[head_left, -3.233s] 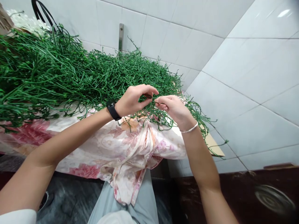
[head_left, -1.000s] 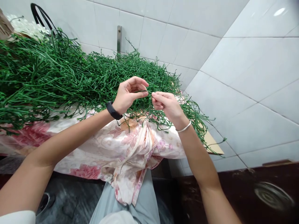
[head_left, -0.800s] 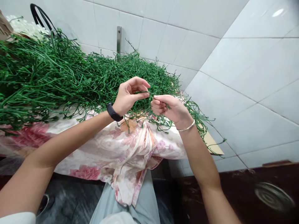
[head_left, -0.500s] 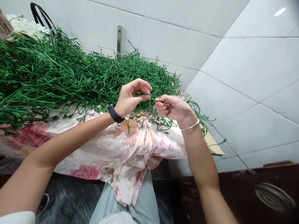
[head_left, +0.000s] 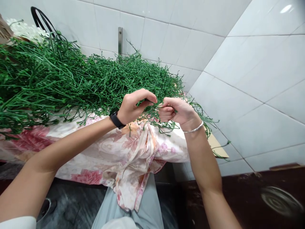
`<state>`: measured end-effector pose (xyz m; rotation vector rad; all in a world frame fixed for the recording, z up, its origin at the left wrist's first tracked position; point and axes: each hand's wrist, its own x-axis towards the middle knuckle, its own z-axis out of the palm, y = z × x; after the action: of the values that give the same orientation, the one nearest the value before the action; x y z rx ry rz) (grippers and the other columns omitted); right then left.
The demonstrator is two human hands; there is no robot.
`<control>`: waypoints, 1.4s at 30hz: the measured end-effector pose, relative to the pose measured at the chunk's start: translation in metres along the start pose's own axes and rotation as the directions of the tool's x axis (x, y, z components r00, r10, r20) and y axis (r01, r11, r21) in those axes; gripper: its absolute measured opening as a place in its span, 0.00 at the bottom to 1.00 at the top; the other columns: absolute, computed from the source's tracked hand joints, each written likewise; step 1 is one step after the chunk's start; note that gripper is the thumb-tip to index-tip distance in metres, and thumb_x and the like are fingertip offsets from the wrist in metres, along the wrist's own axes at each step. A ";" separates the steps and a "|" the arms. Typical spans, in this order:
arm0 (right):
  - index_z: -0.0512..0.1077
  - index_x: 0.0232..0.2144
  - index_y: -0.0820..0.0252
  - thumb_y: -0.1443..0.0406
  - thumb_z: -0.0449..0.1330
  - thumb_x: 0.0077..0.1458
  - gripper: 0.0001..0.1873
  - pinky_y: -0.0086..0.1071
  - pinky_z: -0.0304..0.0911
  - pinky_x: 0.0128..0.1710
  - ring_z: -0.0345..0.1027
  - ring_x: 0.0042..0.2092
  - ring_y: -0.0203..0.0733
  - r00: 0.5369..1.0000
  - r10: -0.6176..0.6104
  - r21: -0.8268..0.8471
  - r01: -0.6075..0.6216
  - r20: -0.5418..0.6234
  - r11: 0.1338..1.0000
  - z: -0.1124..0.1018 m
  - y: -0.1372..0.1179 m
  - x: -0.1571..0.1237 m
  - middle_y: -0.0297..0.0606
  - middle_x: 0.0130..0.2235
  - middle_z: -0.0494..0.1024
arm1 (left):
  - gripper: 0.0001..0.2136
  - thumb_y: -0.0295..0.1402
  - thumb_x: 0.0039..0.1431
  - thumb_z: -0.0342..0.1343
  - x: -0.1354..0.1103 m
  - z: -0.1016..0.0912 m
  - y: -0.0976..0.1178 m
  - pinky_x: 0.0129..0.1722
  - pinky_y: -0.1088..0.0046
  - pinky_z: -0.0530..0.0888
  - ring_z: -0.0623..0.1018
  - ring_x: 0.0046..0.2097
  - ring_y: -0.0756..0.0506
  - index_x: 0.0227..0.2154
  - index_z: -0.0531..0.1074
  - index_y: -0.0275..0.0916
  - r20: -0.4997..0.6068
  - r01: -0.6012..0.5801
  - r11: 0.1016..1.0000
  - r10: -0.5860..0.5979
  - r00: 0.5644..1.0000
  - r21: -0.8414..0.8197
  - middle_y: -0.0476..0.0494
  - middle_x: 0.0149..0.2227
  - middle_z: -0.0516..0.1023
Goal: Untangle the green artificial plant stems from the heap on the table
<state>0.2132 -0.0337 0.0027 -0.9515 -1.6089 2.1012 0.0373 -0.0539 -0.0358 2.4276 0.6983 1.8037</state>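
In front of a heap of thin green stems [head_left: 133,73], artificial in look, my two hands are close together. My left hand [head_left: 135,105], with a black wristband, has thumb and fingertips pinched on a thin stem [head_left: 156,104]. My right hand [head_left: 177,111], with a silver bangle, pinches the same stem between thumb and curled forefinger, its other fingers folded in. Only a short bit of the stem shows between the fingertips. Under the heap lies a floral cloth [head_left: 100,143].
White flowers [head_left: 27,30] and a black loop [head_left: 43,19] are at the back left. A metal strip [head_left: 120,39] is fixed to the tiled wall [head_left: 154,38]. At the right a yellowish board's corner [head_left: 219,149] sticks out, with stray stems over it.
My left hand has dropped slightly and its fingers have come down closer to the thumb and to my right hand. The right hand has hardly moved.
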 end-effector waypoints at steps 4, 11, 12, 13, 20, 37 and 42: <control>0.42 0.10 0.57 0.68 0.45 0.46 0.19 0.25 0.40 0.14 0.32 0.15 0.25 1.000 -0.022 -0.018 0.022 0.019 1.000 -0.001 0.002 -0.001 0.25 0.11 0.41 | 0.07 0.22 0.53 0.49 0.001 -0.001 0.001 0.34 0.76 0.70 0.73 0.32 0.53 0.27 0.70 0.38 0.026 -0.041 0.999 0.041 0.999 0.021 0.49 0.29 0.75; 0.66 0.20 0.67 0.66 0.52 0.51 0.11 0.23 0.37 0.16 0.38 0.17 0.24 0.951 -0.285 -0.167 0.263 -0.121 0.950 -0.001 0.004 -0.004 0.23 0.14 0.45 | 0.05 0.26 0.49 0.54 0.006 -0.003 -0.006 0.36 0.75 0.71 0.74 0.34 0.52 0.31 0.71 0.36 0.011 0.123 0.991 -0.122 0.992 -0.057 0.47 0.32 0.76; 0.68 0.23 0.68 0.66 0.54 0.50 0.10 0.24 0.36 0.16 0.38 0.17 0.24 0.937 -0.318 -0.192 0.288 -0.147 0.938 -0.001 0.004 -0.004 0.23 0.14 0.45 | 0.06 0.27 0.48 0.55 0.007 -0.003 -0.008 0.37 0.75 0.71 0.74 0.35 0.51 0.32 0.71 0.35 0.034 0.164 0.982 -0.161 0.986 -0.097 0.46 0.32 0.76; 0.69 0.23 0.69 0.66 0.54 0.50 0.10 0.24 0.36 0.17 0.38 0.17 0.24 0.929 -0.334 -0.205 0.300 -0.158 0.932 0.000 0.005 -0.003 0.23 0.15 0.45 | 0.07 0.28 0.48 0.55 0.007 -0.003 -0.009 0.37 0.75 0.71 0.74 0.35 0.51 0.32 0.71 0.35 0.058 0.205 0.969 -0.199 0.978 -0.139 0.46 0.32 0.76; 0.69 0.22 0.68 0.65 0.54 0.50 0.11 0.25 0.36 0.17 0.39 0.17 0.24 0.935 -0.333 -0.188 0.308 -0.118 0.932 -0.001 0.007 0.002 0.23 0.14 0.44 | 0.09 0.35 0.48 0.56 0.011 -0.004 -0.013 0.33 0.75 0.71 0.73 0.31 0.51 0.28 0.73 0.34 0.163 0.342 0.908 -0.310 0.937 -0.242 0.44 0.29 0.76; 0.70 0.24 0.63 0.56 0.57 0.49 0.15 0.26 0.43 0.20 0.47 0.21 0.27 0.561 -0.807 -0.833 0.344 -0.187 0.433 0.018 0.019 0.014 0.29 0.18 0.59 | 0.04 0.29 0.48 0.53 0.009 -0.004 -0.018 0.30 0.75 0.66 0.69 0.28 0.53 0.24 0.69 0.34 0.138 0.402 0.894 -0.381 0.914 -0.195 0.49 0.25 0.72; 0.67 0.23 0.64 0.56 0.56 0.50 0.16 0.25 0.49 0.21 0.53 0.22 0.27 0.729 -0.651 -0.542 0.467 -0.212 0.699 0.016 0.015 0.014 0.30 0.20 0.63 | 0.03 0.29 0.49 0.53 0.007 -0.002 -0.018 0.33 0.75 0.67 0.70 0.30 0.52 0.26 0.69 0.35 0.093 0.354 0.910 -0.342 0.935 -0.214 0.48 0.27 0.71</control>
<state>0.1940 -0.0411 -0.0139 -0.7791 -1.8899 1.0443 0.0314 -0.0354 -0.0339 2.0419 0.8096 1.5764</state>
